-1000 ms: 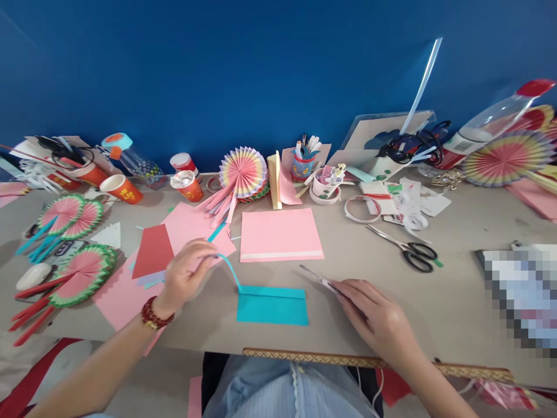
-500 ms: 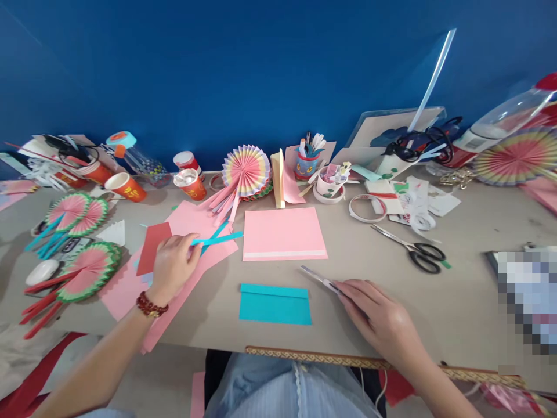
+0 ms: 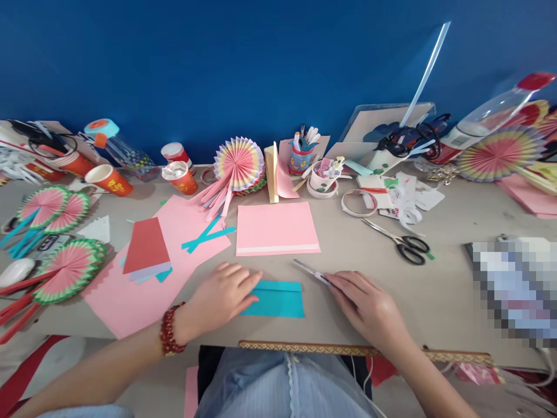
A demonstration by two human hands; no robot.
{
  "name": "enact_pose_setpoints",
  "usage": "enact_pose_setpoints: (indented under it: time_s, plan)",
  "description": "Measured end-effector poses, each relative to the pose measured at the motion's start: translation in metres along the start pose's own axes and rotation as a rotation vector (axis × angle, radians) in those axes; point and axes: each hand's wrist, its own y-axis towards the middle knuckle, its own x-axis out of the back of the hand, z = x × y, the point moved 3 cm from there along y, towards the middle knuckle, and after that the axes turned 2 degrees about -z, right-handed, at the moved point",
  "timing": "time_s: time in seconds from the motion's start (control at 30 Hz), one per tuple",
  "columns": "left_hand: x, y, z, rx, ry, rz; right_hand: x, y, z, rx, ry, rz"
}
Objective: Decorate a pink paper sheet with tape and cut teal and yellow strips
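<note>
My left hand [image 3: 220, 299] is open, its fingers apart, and its fingertips reach over the left end of a folded blue paper rectangle [image 3: 281, 302]. I cannot tell whether they press on it. My right hand [image 3: 368, 305] is closed round a craft knife [image 3: 314, 273] resting low over the table, the blade pointing up and left. Just beyond the blue paper lies a pink sheet [image 3: 277, 226] with a white strip along its near edge. Two blue paper strips [image 3: 204, 237] cross on larger pink paper [image 3: 174, 255] at the left.
Black-handled scissors [image 3: 407, 247] and a tape roll [image 3: 359, 203] lie on the right. Folded paper fans [image 3: 69, 270] spread over the left side. Paper cups [image 3: 180, 179], a pen holder [image 3: 301, 158] and a plastic bottle [image 3: 491, 116] line the blue wall.
My left hand has let go of a blue strip, leaving it crossed over the other, and has moved right and nearer to the blue paper. My right hand keeps the craft knife.
</note>
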Motion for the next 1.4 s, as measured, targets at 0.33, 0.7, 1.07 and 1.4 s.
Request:
enact_pose_setpoints:
  time_s: [0.33, 0.7, 1.07, 1.4]
  plan:
    - [-0.002, 0.029, -0.013, -0.472, -0.055, -0.01, 0.007, -0.009, -0.008, -0.057, 0.002, -0.021]
    - [-0.017, 0.033, -0.02, -0.084, -0.144, -0.054, 0.006, -0.008, -0.008, -0.034, 0.033, 0.023]
    - [-0.025, 0.026, -0.014, -0.161, 0.001, -0.213, 0.002, -0.007, 0.0, 0.064, -0.037, 0.095]
    - [-0.019, 0.026, -0.017, -0.19, 0.084, -0.292, 0.004, -0.007, 0.011, 0.123, -0.062, 0.099]
